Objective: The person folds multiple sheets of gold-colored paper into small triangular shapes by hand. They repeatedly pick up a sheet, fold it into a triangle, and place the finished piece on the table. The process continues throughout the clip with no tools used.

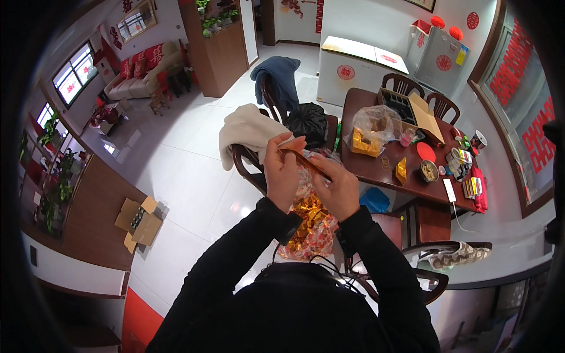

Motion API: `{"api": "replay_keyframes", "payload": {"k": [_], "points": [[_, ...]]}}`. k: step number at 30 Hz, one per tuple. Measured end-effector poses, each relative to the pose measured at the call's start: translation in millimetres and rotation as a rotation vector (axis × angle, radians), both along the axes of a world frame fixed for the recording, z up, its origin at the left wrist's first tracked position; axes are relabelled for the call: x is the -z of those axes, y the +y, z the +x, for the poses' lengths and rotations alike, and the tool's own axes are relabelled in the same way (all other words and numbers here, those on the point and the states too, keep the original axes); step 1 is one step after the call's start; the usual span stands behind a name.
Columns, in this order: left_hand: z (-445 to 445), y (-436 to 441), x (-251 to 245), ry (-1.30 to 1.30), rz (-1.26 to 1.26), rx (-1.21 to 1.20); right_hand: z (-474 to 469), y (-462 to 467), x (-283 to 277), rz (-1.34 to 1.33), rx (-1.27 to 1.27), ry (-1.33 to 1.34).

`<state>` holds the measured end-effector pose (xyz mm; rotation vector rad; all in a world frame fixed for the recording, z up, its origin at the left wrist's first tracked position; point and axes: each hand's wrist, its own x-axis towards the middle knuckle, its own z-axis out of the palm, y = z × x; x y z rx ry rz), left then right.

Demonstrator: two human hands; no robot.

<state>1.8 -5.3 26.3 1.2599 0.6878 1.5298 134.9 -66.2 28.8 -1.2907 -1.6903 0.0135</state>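
Observation:
A thin, flat strip of gold foil paper [310,164] spans the space between my hands at chest height. My left hand [282,178] pinches its left end between thumb and fingers. The other end is held by my right hand [339,187], whose fingers lie along the strip. Below them, a clear plastic bag with a red pattern [325,244] holds a heap of folded gold foil pieces [310,211]. On the wooden table [408,187] to the right lies one folded gold foil piece [401,171]. A block of gold foil paper [365,143] sits there too, partly under clear plastic.
An open cardboard box [423,114], a metal bowl of food [429,170] and a white power strip [449,190] share the table. Chairs draped with a cream cloth [251,128] and a blue cloth [282,75] stand ahead. A carton with bottles [143,223] is on the floor at left.

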Motion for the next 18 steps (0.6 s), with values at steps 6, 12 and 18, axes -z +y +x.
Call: {"api": "replay_keyframes", "payload": {"k": [6,12,18], "points": [[0,0,-5,0.019,0.107,-0.009,4,4,5,-0.07,-0.19,0.34],[-5,2,0,0.159,0.17,-0.024,6,14,17,-0.258,-0.109,0.678],[-2,7,10,0.168,0.108,0.0,-3,23,26,0.107,-0.179,0.93]]}}
